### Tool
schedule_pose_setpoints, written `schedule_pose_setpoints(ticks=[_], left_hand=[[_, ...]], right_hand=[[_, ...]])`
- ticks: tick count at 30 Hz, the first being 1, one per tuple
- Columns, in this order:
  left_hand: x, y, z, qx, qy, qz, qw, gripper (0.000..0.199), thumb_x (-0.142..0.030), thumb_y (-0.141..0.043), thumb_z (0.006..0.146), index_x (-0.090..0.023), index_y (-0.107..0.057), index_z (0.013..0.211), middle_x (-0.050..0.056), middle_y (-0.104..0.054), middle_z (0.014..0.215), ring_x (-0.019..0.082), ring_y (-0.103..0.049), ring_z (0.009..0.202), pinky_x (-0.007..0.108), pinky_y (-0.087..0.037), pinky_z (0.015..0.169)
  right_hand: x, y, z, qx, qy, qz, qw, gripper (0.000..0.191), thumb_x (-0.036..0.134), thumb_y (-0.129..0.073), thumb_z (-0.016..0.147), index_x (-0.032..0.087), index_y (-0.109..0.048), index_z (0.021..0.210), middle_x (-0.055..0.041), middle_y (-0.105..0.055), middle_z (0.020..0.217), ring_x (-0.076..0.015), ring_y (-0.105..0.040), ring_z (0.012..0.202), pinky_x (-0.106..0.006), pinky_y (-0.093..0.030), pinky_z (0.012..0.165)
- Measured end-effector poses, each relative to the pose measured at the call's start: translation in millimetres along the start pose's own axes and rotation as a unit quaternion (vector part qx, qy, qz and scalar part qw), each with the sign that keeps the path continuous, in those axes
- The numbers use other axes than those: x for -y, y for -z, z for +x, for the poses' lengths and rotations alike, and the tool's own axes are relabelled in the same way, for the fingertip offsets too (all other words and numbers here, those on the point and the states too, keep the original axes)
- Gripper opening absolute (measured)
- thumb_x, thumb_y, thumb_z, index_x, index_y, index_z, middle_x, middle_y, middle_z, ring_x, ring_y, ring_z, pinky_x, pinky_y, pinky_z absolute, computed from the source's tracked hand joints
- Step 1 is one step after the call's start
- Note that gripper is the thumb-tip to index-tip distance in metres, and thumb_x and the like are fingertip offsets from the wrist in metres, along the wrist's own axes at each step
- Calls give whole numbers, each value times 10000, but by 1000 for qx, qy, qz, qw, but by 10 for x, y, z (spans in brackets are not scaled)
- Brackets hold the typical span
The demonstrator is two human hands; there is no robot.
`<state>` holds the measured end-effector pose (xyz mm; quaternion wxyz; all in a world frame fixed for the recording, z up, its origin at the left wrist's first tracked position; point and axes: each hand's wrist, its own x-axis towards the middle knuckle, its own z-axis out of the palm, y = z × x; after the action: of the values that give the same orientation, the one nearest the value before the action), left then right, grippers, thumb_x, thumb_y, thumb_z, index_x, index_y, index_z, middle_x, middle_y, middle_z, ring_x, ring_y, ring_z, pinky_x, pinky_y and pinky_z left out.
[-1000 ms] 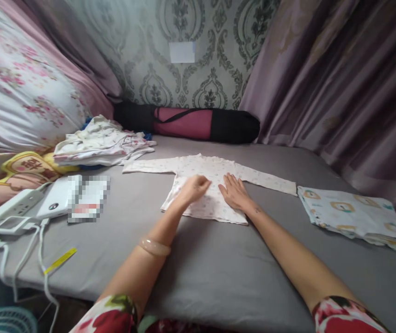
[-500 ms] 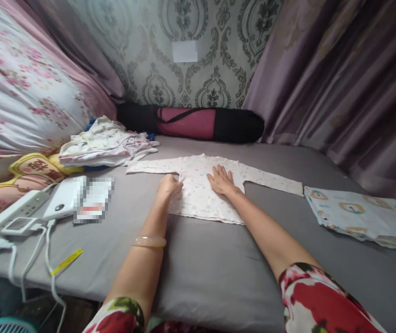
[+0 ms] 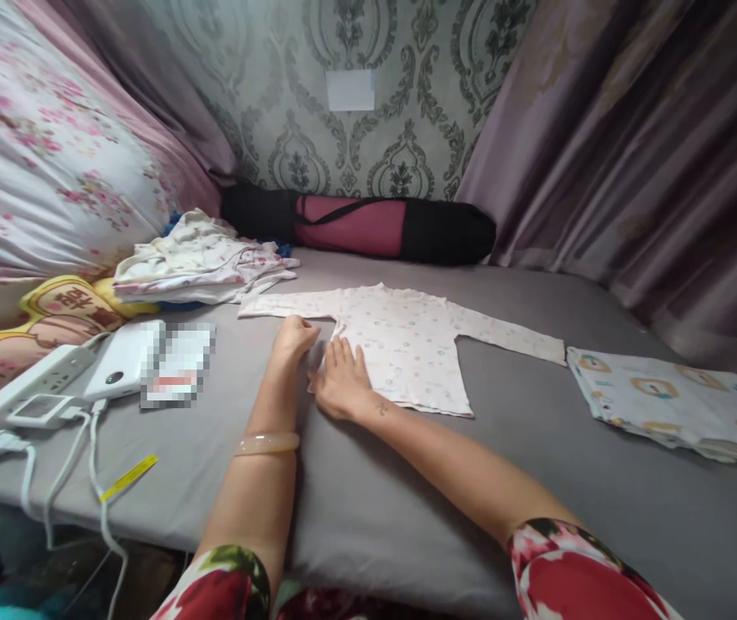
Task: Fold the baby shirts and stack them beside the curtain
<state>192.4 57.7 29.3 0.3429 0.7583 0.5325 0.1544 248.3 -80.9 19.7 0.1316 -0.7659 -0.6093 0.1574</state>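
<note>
Two hands are at one spread shirt.

From my end, this looks like a home, most likely a bedroom: I can see damask-patterned wallpaper, heavy mauve curtains and a flowered white fabric at the left. A plush cushion with a cartoon face and a household power strip sit on a wide surface under grey cloth.
</note>
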Motion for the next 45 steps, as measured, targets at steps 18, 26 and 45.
schedule_pose_setpoints(ticks=[18,26,45], left_hand=[[-561,-659,-395,30,-355,125,926,299,-188,-439,906,-166,-542,1186,135,-538,1336,229,-475,1265,375,-375,1055],[-422,-794,-353,81,-320,235,914,354,-209,-328,954,-175,-470,1277,152,-432,1435,268,-347,1369,502,-249,1123],[-431,-728,-382,95,-353,249,897,370,-282,-278,981,-158,-480,1265,152,-529,1356,237,-460,1300,426,-333,1087]], right_hand=[[-1815,791,305,-89,-79,-77,990,621,426,-248,993,84,-276,1510,-145,-193,1593,-256,-129,1474,-440,-112,1186],[-1499,551,-144,-23,30,-97,995,649,496,-247,986,136,-258,1526,-109,-161,1604,-223,-94,1481,-440,-32,1191],[-999,616,-881,-20,111,124,986,429,175,-353,936,217,-630,1261,-23,-641,1283,-188,-560,1215,-329,-394,1069]])
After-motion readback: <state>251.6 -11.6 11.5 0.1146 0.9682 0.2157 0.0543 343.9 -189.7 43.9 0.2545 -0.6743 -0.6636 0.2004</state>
